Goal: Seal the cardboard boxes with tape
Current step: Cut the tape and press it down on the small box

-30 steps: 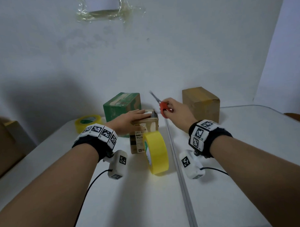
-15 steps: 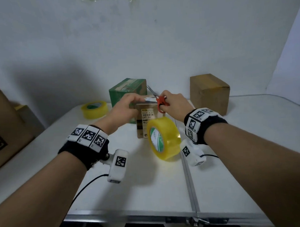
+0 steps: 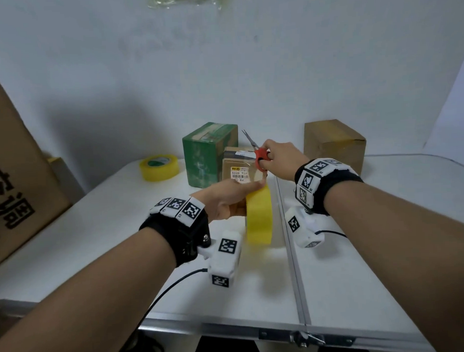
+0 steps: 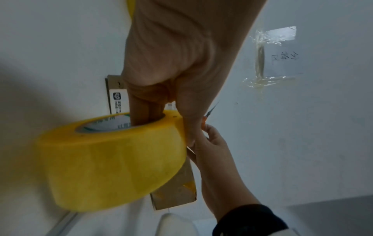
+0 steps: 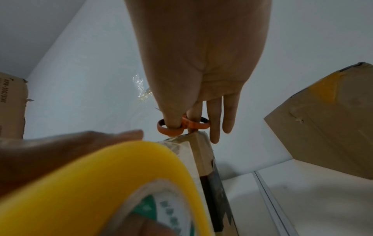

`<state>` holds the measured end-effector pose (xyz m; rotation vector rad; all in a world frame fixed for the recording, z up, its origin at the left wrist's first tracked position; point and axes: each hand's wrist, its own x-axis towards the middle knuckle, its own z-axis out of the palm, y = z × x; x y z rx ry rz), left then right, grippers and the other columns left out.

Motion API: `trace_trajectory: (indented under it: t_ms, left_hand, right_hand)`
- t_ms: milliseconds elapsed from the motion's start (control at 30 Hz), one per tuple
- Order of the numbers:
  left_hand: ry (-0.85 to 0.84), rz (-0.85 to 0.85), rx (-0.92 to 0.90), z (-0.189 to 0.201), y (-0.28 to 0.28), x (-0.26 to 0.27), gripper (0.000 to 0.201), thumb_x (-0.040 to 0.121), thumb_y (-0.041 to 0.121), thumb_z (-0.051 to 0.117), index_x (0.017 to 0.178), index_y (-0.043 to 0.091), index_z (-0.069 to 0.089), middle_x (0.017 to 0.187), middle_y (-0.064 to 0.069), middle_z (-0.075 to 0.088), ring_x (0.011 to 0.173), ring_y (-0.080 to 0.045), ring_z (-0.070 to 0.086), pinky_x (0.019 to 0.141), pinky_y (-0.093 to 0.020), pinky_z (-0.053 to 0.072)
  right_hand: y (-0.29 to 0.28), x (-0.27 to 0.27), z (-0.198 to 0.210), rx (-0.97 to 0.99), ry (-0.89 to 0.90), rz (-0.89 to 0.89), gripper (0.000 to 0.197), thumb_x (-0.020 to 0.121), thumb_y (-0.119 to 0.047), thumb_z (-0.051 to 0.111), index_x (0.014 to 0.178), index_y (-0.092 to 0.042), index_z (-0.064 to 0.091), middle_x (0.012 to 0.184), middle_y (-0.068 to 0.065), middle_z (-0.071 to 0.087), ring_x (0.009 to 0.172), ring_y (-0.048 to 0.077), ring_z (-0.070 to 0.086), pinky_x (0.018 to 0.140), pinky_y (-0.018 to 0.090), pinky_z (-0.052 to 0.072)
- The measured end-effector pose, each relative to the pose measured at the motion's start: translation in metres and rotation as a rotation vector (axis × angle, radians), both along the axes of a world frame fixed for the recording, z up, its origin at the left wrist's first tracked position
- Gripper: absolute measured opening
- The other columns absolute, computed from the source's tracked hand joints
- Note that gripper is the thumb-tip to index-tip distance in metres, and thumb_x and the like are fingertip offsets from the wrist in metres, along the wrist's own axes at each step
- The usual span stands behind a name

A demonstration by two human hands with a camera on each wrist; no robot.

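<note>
A small brown cardboard box (image 3: pixel 238 167) with a barcode label stands mid-table. In front of it my left hand (image 3: pixel 227 199) grips a yellow tape roll (image 3: pixel 259 217), fingers through its core (image 4: pixel 113 124) and thumb on the outer face. A clear strip of tape runs from the roll up the box front. My right hand (image 3: pixel 280 158) holds red-handled scissors (image 3: pixel 260 155) at the box's top right corner, thumb and a finger in the rings (image 5: pixel 182 126), blades pointing up and left. The scissors' blades look nearly together.
A green box (image 3: pixel 207 153) stands just left of the small box, and a second yellow tape roll (image 3: pixel 159 166) lies further left. A larger brown box (image 3: pixel 332 143) stands at the back right. A big printed carton (image 3: pixel 12 167) leans at the left table edge.
My left hand left the top of the small box and took hold of the yellow roll in front of it. The scissors stayed at the box's top right corner.
</note>
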<state>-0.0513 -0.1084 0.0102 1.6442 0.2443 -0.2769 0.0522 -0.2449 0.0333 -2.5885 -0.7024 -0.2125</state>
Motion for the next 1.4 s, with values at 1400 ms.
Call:
trace_trajectory:
  t_ms: [1400]
  left_hand:
    - [0.096,0.109,-0.209,0.000,0.004,-0.006,0.031,0.095,0.024,0.059,0.119,0.006,0.052,0.111,-0.026,0.068,0.088,-0.033,0.070,0.091,-0.045,0.054]
  right_hand:
    - [-0.029,-0.017,0.015,0.683,0.422,0.067,0.010,0.094,-0.023,0.063,0.097,-0.018,0.071,0.084,0.010,0.073,0.065,0.016,0.068,0.073,0.030,0.058]
